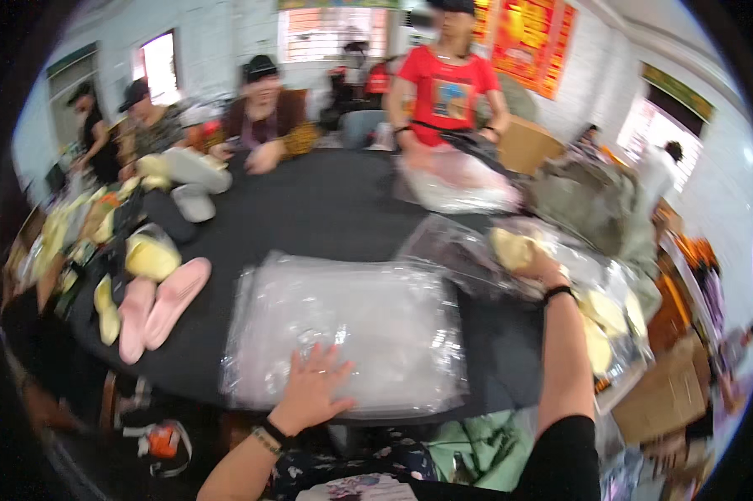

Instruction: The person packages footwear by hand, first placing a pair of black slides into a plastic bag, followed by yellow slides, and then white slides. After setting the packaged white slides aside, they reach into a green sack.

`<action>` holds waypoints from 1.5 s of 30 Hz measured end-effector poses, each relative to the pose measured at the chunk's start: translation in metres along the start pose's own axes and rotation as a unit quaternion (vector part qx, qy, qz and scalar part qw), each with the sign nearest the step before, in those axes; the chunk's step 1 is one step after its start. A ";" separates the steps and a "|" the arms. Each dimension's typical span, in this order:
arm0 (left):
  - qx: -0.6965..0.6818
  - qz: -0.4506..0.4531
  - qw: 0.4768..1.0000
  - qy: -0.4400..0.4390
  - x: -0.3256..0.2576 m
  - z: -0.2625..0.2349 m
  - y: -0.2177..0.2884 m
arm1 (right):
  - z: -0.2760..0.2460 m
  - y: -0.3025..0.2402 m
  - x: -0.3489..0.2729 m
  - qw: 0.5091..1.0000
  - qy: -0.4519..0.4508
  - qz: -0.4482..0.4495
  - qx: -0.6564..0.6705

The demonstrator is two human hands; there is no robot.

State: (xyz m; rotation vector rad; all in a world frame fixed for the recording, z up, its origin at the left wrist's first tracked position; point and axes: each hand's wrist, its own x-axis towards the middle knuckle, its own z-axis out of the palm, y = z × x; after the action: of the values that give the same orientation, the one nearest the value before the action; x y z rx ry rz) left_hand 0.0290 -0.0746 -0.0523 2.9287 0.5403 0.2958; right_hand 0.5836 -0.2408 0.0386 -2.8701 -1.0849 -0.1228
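Note:
My left hand [314,388] lies with its fingers spread on a stack of clear plastic bags [376,321], near the table's front edge. On the right my arm reaches out, and my right hand [542,265] is closed on a pale yellow slipper [512,249] among clear plastic; blur hides the exact grip. A clear bag [447,246] spreads just left of that hand. Closer to me on the right, more pale yellow slippers [602,321] lie in clear plastic. A pair of pink slippers [164,307] rests left of the stack.
The round table has a black top [310,204]. Yellow, grey and black slippers [155,250] crowd its left side. Across it, a person in red [447,92] handles clear bags [460,188]; another person [264,117] sits farther left. Cardboard boxes [664,388] stand at the right.

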 end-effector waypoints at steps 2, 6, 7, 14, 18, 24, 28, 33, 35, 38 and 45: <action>0.005 0.014 1.000 0.010 -0.004 0.004 -0.002 | -0.007 -0.015 -0.011 0.998 -0.005 0.056 0.022; 0.008 0.011 0.999 0.038 0.001 0.009 0.001 | -0.005 0.001 -0.018 0.990 -0.027 0.110 -0.085; 0.006 0.016 0.999 0.045 -0.002 0.008 0.001 | -0.002 0.006 -0.017 0.996 0.003 0.079 -0.033; 0.009 0.028 0.998 0.052 -0.003 0.011 0.000 | 0.013 0.026 -0.009 0.989 0.119 0.071 -0.048; 0.008 0.032 0.997 0.064 -0.003 0.018 -0.003 | -0.005 0.064 -0.009 0.958 0.283 0.004 0.053; 0.007 0.033 0.996 0.080 -0.005 0.019 -0.004 | -0.082 0.049 -0.030 0.920 0.324 -0.029 0.219; 0.000 0.038 0.997 0.066 -0.002 0.018 -0.003 | -0.136 -0.018 -0.056 0.870 0.313 -0.151 0.349; -0.056 0.011 0.994 0.096 -0.001 0.018 -0.006 | -0.168 -0.140 -0.113 0.845 0.354 -0.250 0.313; -0.106 0.034 0.981 0.161 -0.005 0.005 -0.014 | -0.160 -0.185 -0.141 0.835 0.364 -0.305 0.277; -0.151 0.034 0.958 0.242 -0.004 -0.032 -0.011 | -0.112 -0.223 -0.179 0.833 0.270 -0.393 0.281; -0.269 -0.213 0.878 0.333 -0.038 -0.053 -0.040 | -0.004 -0.231 -0.251 0.854 -0.172 -0.490 -0.014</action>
State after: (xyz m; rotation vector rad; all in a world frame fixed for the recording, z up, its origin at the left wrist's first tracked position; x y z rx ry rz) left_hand -0.0311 -0.0458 -0.0147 2.0444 0.9711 1.1854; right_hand 0.2427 -0.2335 0.0267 -2.0698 -2.5051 0.3414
